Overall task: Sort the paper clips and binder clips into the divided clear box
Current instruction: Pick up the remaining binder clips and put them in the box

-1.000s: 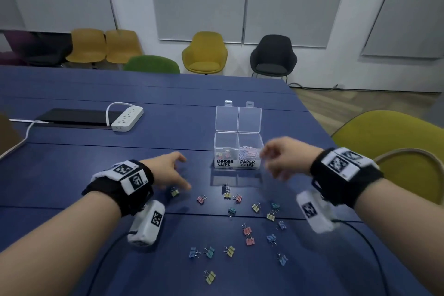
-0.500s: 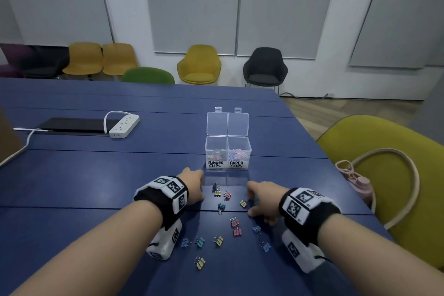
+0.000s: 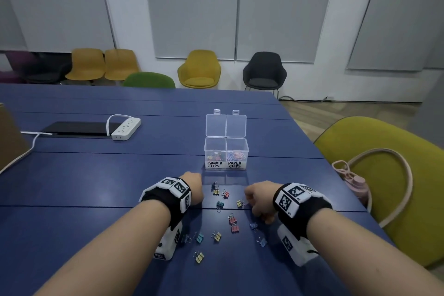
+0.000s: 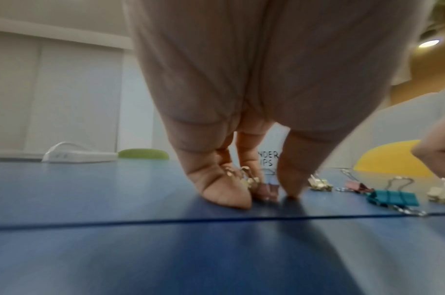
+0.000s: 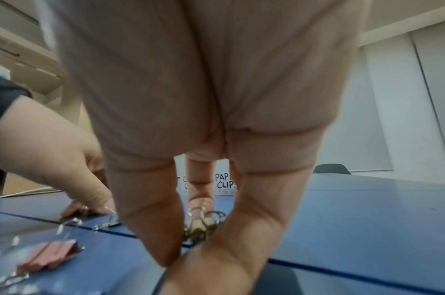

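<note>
Head view: both hands are seen lowered onto the blue table (image 3: 101, 182), just in front of the divided clear box (image 3: 226, 153), which stands with its twin lids raised. Its left compartment, labelled BINDER CLIPS, is seen to hold some coloured binder clips, and the right one, labelled PAPER CLIPS, a heap of paper clips (image 3: 236, 156). The left hand (image 3: 192, 187) is placed to the left of the loose clips, its fingers hidden from this camera. In the left wrist view its fingertips (image 4: 226, 194) are pressed to the tabletop, and a pink binder clip (image 4: 268, 188) is pinched between thumb and fingers, with a pale yellow one just behind it. The right hand (image 3: 260, 199) is curled at the right edge of the scatter; in the right wrist view a yellow binder clip (image 5: 199, 224) is gripped between its thumb and fingers, down at the table surface. More binder clips are scattered between and in front of the wrists: a teal one (image 3: 219, 205), two pink ones (image 3: 233, 222) lying close together, several blue and yellow ones nearer the person. A white power strip (image 3: 126, 128) is lying well off to the left, beside a dark flat device (image 3: 77, 127).
</note>
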### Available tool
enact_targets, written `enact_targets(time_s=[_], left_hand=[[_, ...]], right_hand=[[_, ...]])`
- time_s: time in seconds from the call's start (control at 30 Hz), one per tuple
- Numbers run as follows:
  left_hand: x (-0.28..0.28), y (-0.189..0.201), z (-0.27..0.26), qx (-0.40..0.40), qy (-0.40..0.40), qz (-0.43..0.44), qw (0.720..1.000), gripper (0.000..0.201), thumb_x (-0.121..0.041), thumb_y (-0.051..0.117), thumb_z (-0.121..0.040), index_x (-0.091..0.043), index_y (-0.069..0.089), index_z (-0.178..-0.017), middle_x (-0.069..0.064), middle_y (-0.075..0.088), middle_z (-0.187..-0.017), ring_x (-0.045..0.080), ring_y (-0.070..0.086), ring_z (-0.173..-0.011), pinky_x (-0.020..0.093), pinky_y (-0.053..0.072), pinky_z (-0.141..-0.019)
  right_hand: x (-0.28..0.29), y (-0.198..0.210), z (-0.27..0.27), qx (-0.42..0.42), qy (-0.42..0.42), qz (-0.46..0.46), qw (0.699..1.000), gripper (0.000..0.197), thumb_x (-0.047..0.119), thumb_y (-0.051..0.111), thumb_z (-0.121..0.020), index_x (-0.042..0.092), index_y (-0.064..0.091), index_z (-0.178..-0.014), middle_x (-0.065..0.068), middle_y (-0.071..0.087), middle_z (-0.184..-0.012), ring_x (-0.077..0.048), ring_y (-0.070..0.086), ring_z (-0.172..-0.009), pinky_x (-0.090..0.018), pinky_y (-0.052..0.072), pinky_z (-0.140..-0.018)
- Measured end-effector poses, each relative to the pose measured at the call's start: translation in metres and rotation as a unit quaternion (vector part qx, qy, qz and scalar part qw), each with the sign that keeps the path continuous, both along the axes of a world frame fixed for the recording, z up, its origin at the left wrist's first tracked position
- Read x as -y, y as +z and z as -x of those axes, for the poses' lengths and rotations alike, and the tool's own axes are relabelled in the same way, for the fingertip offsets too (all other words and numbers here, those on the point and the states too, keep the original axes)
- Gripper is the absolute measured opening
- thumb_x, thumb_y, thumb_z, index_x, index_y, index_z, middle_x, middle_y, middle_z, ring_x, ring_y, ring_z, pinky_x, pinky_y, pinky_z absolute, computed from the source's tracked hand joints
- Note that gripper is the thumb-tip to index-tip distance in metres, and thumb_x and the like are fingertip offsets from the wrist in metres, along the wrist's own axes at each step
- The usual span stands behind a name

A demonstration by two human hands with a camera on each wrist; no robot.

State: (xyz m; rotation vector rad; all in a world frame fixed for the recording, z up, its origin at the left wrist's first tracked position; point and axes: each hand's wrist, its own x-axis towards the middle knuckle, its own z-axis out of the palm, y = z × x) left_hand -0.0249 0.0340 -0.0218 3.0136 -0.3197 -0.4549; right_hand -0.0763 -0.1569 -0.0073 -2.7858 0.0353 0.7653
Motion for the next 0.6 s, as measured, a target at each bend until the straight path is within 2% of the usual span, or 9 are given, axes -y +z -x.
enact_targets(time_s=[0.1,0.17,0.23,0.37,0.47,0.6], left_hand=[[-0.007,0.001,0.0,-0.012,0.0,0.04,0.999,0.03,-0.032,0.067,-0.08,-0.017,0.048,-0.098,0.002,0.054,-0.095,0.022,0.054,-0.085,0.028,0.042,-0.066],[-0.011,0.002,0.0,-0.014,-0.006,0.055,0.998,0.03,-0.031,0.071,-0.078,-0.019,0.047,-0.092,-0.002,0.052,-0.086,0.02,0.052,-0.079,0.024,0.039,-0.056],[-0.013,0.002,0.0,-0.006,-0.015,0.063,0.998,0.027,-0.027,0.072,-0.078,-0.02,0.049,-0.09,-0.006,0.05,-0.077,0.019,0.051,-0.077,0.022,0.038,-0.053],[-0.014,-0.002,0.0,0.019,-0.027,0.069,0.997,0.018,-0.02,0.068,-0.081,-0.021,0.05,-0.081,-0.009,0.05,-0.074,0.017,0.052,-0.08,0.023,0.039,-0.068],[-0.012,-0.005,-0.001,0.023,-0.028,0.06,0.998,0.026,-0.016,0.064,-0.082,-0.025,0.045,-0.067,-0.011,0.051,-0.072,0.016,0.053,-0.082,0.024,0.04,-0.071],[-0.012,-0.006,-0.002,0.029,-0.027,0.035,0.999,0.027,-0.011,0.056,-0.083,-0.025,0.044,-0.064,-0.002,0.057,-0.088,0.018,0.053,-0.083,0.027,0.046,-0.075]], right_hand=[[0.005,-0.002,0.001,0.007,-0.028,-0.049,0.998,0.024,0.0,0.053,-0.083,0.017,0.04,-0.072,-0.009,0.052,-0.071,-0.028,0.059,-0.057,-0.039,0.056,-0.06],[0.006,-0.002,0.001,0.01,-0.03,-0.051,0.998,0.025,-0.002,0.053,-0.083,0.016,0.04,-0.071,-0.01,0.051,-0.071,-0.031,0.06,-0.064,-0.045,0.057,-0.069],[0.006,-0.003,0.002,0.015,-0.027,-0.05,0.998,0.025,-0.002,0.052,-0.083,0.016,0.039,-0.071,-0.009,0.051,-0.071,-0.031,0.06,-0.067,-0.047,0.057,-0.072],[0.008,-0.006,0.002,0.027,-0.02,-0.042,0.999,0.025,-0.001,0.052,-0.084,0.016,0.039,-0.072,-0.008,0.051,-0.071,-0.032,0.061,-0.069,-0.048,0.057,-0.074],[0.01,-0.008,0.003,0.035,-0.013,-0.03,0.999,0.024,-0.002,0.052,-0.083,0.017,0.041,-0.074,-0.005,0.052,-0.07,-0.03,0.061,-0.073,-0.047,0.057,-0.077],[0.009,-0.008,0.003,0.035,0.008,0.018,0.999,0.025,-0.002,0.052,-0.083,0.017,0.042,-0.07,-0.002,0.053,-0.063,-0.028,0.061,-0.075,-0.042,0.056,-0.078]])
